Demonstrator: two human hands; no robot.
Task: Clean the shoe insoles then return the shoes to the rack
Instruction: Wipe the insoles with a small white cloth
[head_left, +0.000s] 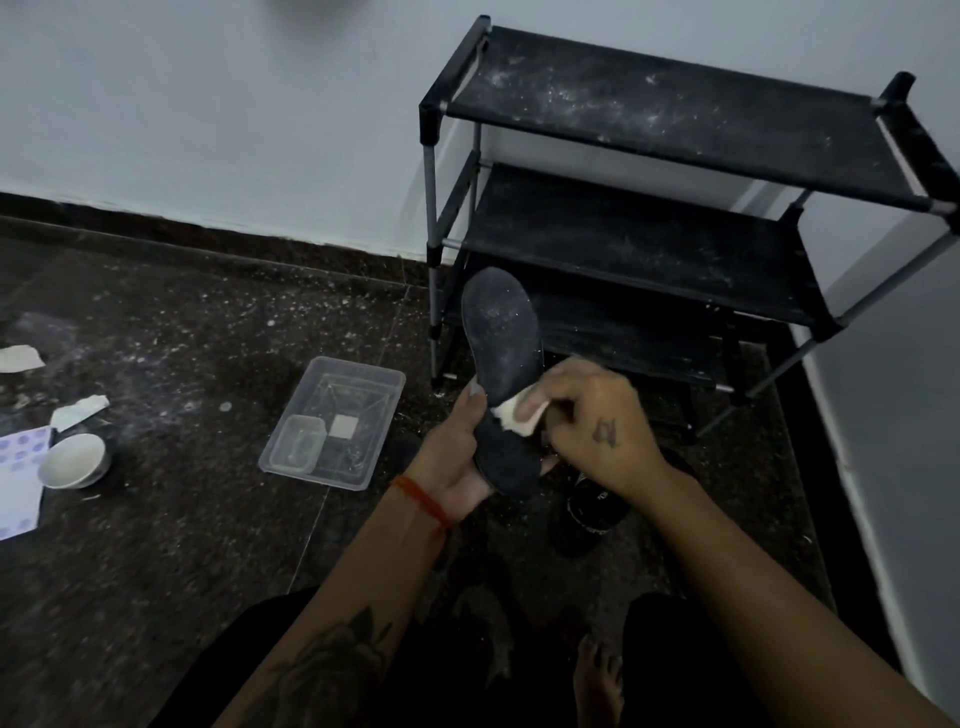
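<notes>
Dark insole (501, 338): head view, held upright in front of the rack (675, 171), toe end up, speckled with pale dust.
Left hand (457, 457): curled round the heel end from below, thumb on the near edge.
Right hand (597, 421): pinching a white cloth (519, 418) against the middle of the insole.
Shoe (587, 512): black, on the floor (156, 545) just under the hands, not yet on the rack.
Slip risk: loose hold at the heel, likely to twist under rubbing pressure.
Smear risk: dust still on the toe end and rack shelves, liable to re-soil a wiped insole.
Spill risk: tray (335, 421) and bowl (72, 460) near the left, open to an elbow knock.
</notes>
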